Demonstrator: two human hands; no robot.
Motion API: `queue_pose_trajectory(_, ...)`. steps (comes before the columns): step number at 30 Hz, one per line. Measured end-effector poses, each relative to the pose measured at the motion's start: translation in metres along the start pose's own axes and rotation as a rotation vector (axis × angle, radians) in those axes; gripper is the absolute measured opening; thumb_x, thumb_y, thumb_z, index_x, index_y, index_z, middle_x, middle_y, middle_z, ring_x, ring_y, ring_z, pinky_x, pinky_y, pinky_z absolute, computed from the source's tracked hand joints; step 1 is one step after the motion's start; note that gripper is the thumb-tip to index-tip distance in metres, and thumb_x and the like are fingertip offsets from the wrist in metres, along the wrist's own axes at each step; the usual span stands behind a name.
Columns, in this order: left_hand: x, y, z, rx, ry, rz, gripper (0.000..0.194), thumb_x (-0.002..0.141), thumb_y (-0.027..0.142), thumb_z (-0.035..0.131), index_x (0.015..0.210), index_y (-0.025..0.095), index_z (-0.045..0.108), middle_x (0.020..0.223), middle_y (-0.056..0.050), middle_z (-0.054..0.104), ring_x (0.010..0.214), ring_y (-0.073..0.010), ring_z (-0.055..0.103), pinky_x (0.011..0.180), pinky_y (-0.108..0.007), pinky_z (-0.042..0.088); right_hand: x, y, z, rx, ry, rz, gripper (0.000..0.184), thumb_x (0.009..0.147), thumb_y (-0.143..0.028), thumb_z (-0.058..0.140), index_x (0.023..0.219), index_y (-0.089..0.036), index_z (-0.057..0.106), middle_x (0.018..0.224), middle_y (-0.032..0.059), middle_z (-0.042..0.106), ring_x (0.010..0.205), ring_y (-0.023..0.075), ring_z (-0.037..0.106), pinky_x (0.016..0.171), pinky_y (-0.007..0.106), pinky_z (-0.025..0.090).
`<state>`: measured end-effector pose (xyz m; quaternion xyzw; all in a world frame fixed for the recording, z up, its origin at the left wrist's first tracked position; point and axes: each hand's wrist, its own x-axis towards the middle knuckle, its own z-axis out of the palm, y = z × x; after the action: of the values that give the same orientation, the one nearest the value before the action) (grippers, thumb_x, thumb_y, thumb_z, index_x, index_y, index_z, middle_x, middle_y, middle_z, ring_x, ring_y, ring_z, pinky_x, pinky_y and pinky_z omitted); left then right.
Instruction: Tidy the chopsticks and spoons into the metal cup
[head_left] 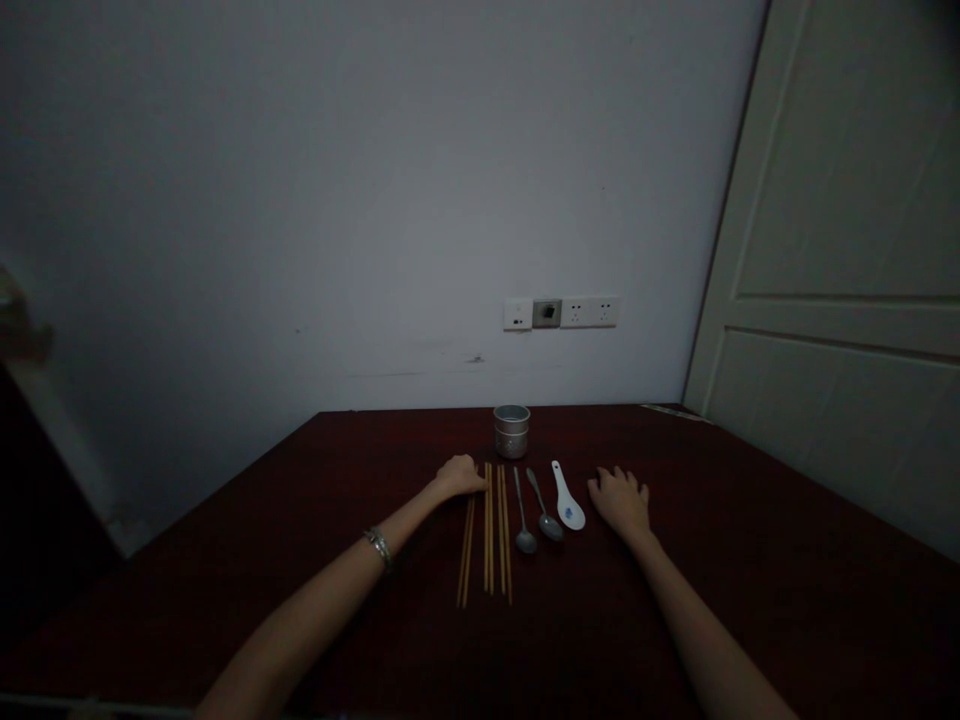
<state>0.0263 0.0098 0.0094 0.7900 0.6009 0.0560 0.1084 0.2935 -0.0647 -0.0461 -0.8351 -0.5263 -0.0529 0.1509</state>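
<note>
My left hand (459, 477), with a bracelet (379, 548) on its wrist, is closed over the upper ends of the leftmost pair of chopsticks (466, 560); its fingertips are hidden. Right beside it lie two more pairs, the middle chopsticks (488, 540) and the right-hand chopsticks (505, 540). Further right come a long-handled metal spoon (526, 541), a second metal spoon (550, 527) and a white soup spoon (570, 513) with a blue mark. Fingers spread, my right hand (624, 503) rests on the table to the right of the soup spoon, holding nothing.
Behind the utensils a metal cup-shaped holder (511, 440) stands upright on the dark red table (360, 640). The wall (375, 200) with socket plates (589, 312) borders the back edge. A pale panelled door (840, 400) is at the right. Something blurred (19, 325) shows at far left.
</note>
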Motion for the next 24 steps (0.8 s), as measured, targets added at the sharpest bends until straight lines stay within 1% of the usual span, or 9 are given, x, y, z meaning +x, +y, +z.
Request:
queue_pose_trajectory(3,0.001,-0.002,-0.006,-0.030,0.030,0.024,0.031,0.060,0.039,0.058,0.072,0.011,0.067,0.074,-0.014,0.066,0.066,-0.0208,0.063,0.049,-0.022,0.041,0.000,0.001,-0.001,0.035,0.004,0.017,0.044,0.083,-0.033,0.034,0.120,-0.015,0.050,0.128,0.0165,0.044,0.121,0.0325,0.034,0.094,0.052,0.023)
queue_pose_trajectory(6,0.003,-0.001,-0.022,-0.070,0.104,0.034,0.030,0.061,0.038,0.057,0.067,0.010,0.066,0.068,-0.012,0.064,0.059,-0.0183,0.060,0.045,-0.022,0.036,-0.001,-0.003,-0.012,0.152,0.086,0.034,0.043,0.082,-0.029,0.036,0.118,-0.013,0.051,0.128,0.0161,0.044,0.119,0.0314,0.037,0.095,0.051,0.025)
queue_pose_trajectory(10,0.002,0.011,-0.059,-0.158,0.229,0.064,0.030,0.064,0.038,0.054,0.060,0.010,0.064,0.055,-0.007,0.059,0.050,-0.0140,0.052,0.043,-0.022,0.031,-0.005,-0.035,-0.049,0.564,0.207,-0.159,0.040,0.080,-0.025,0.039,0.115,-0.010,0.053,0.120,0.0146,0.053,0.111,0.0236,0.048,0.097,0.036,0.032)
queue_pose_trajectory(12,-0.002,0.021,-0.078,-0.212,0.296,0.109,0.031,0.065,0.038,0.053,0.057,0.010,0.063,0.049,-0.003,0.053,0.048,-0.0120,0.048,0.044,-0.021,0.029,-0.009,-0.059,-0.070,0.890,0.081,-0.222,0.036,0.078,-0.028,0.045,0.108,-0.013,0.058,0.108,0.0123,0.061,0.101,0.0220,0.056,0.091,0.034,0.039)
queue_pose_trajectory(15,-0.010,0.039,-0.100,-0.272,0.418,0.157,0.030,0.066,0.036,0.052,0.055,0.010,0.062,0.044,0.000,0.048,0.046,-0.0098,0.043,0.044,-0.021,0.026,-0.019,-0.094,-0.096,1.376,-0.418,-0.254,0.037,0.074,-0.033,0.056,0.107,-0.015,0.056,0.102,0.0116,0.064,0.089,0.0202,0.062,0.079,0.035,0.048)
queue_pose_trajectory(17,-0.015,0.049,-0.107,-0.278,0.494,0.175,0.029,0.066,0.035,0.053,0.057,0.010,0.063,0.045,0.000,0.049,0.047,-0.0095,0.042,0.045,-0.022,0.026,-0.027,-0.110,-0.108,1.535,-0.727,-0.265,0.037,0.071,-0.031,0.061,0.104,-0.016,0.055,0.103,0.0108,0.063,0.085,0.0178,0.063,0.078,0.035,0.049)
queue_pose_trajectory(18,-0.017,0.054,-0.110,-0.275,0.519,0.182,0.029,0.067,0.035,0.053,0.058,0.010,0.063,0.047,0.000,0.050,0.047,-0.0095,0.042,0.046,-0.022,0.026,-0.030,-0.116,-0.112,1.566,-0.828,-0.280,0.036,0.070,-0.030,0.064,0.102,-0.016,0.056,0.104,0.0106,0.062,0.086,0.0174,0.063,0.079,0.035,0.049)
queue_pose_trajectory(20,-0.021,0.061,-0.111,-0.271,0.550,0.189,0.028,0.068,0.036,0.052,0.061,0.010,0.063,0.050,-0.001,0.053,0.048,-0.0098,0.044,0.047,-0.022,0.026,-0.036,-0.125,-0.118,1.582,-0.907,-0.312,0.034,0.067,-0.027,0.067,0.097,-0.015,0.057,0.105,0.0102,0.062,0.087,0.0177,0.063,0.078,0.035,0.049)
queue_pose_trajectory(24,-0.023,0.070,-0.112,-0.262,0.593,0.191,0.027,0.068,0.036,0.053,0.064,0.012,0.063,0.055,-0.002,0.057,0.050,-0.0106,0.046,0.048,-0.023,0.027,-0.041,-0.136,-0.123,1.565,-0.825,-0.337,0.027,0.069,-0.029,0.066,0.089,-0.013,0.055,0.090,0.0097,0.065,0.076,0.0177,0.065,0.068,0.032,0.052)
